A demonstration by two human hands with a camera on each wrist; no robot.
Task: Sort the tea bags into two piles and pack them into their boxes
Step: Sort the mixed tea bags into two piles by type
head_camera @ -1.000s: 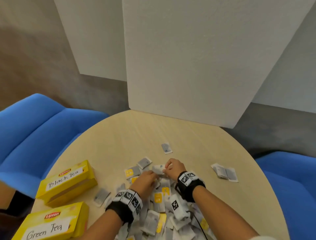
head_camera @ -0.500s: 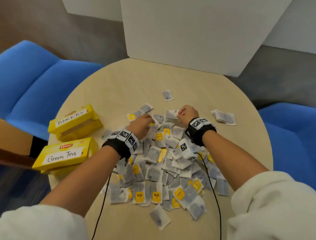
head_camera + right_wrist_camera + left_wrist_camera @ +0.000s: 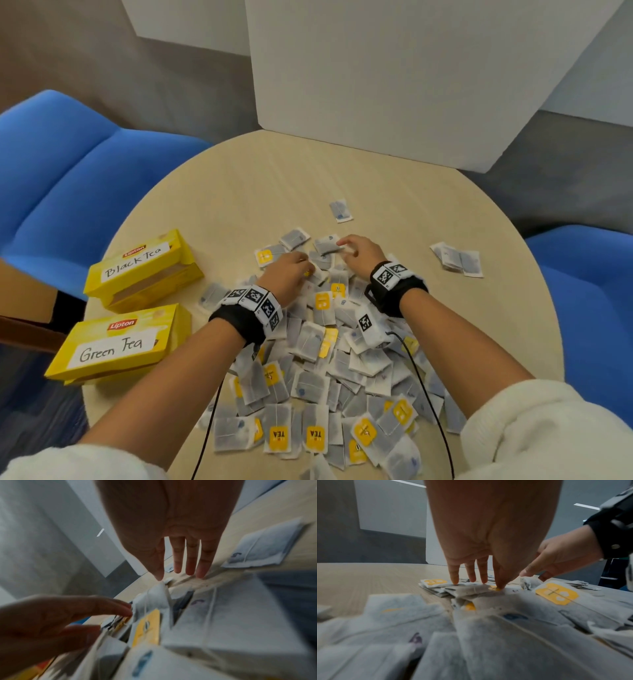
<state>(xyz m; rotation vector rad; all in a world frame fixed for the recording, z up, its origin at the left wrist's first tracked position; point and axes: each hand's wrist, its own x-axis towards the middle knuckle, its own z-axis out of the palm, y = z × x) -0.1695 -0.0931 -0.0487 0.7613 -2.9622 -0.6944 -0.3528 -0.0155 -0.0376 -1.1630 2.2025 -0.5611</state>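
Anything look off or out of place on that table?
Nothing damaged. Tea bags lie in one mixed heap, yellow and blue tags jumbled; a few strays sit apart at right. Both boxes lie on their sides.

Both forearms reach forward; left hand (image 3: 286,274) fingers (image 3: 454,574) straight, pointing down; right hand (image 3: 359,251) fingers (image 3: 190,561) extended.
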